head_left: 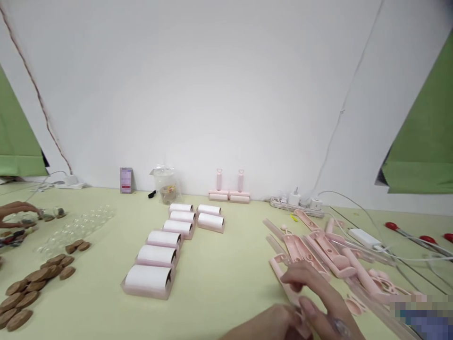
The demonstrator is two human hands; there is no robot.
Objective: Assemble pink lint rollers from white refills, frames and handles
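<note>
My left hand point(269, 325) and my right hand point(320, 295) meet low in the picture, right of centre. Both have their fingers curled round a long pink plastic handle part point(280, 269) that sticks out up and to the left from between them. Just beyond my right hand lies a heap of similar pink handle and cover parts point(329, 250). A row of several white paper rolls in pink cradles point(155, 255) runs up the middle of the pale green table point(226, 288), to the left of my hands.
Two assembled pink rollers point(229, 193) stand by the white wall. A power strip point(295, 203), a white charger point(364, 237) and cables lie at the right. Brown oval pieces point(31, 278) and clear domes point(74, 229) lie at the left, where another person's hand point(16, 211) works.
</note>
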